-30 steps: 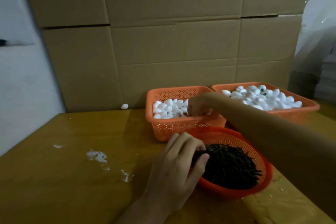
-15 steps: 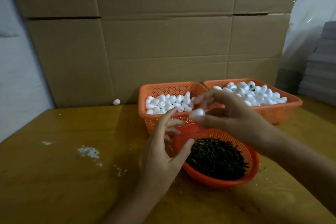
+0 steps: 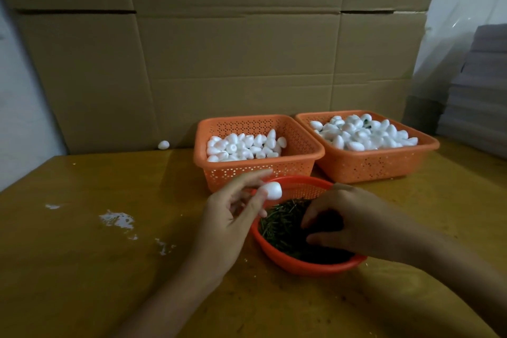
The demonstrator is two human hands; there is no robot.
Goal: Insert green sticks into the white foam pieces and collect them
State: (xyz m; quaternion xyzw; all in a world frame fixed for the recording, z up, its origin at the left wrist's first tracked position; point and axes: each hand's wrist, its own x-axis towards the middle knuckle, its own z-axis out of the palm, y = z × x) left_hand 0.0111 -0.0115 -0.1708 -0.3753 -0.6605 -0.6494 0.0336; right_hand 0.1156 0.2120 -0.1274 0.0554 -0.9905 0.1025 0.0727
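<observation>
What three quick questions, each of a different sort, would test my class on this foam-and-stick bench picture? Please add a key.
1. True or false: the left hand pinches a white foam piece.
2. Choose one. The right hand reaches into: A a glass jar; B the round bowl of green sticks; C a paper bag.
3. Fill in the gap: a lone foam piece lies at the back of the table, beside the ____ wall.

Key: 1 true; 2 B; 3 cardboard.
</observation>
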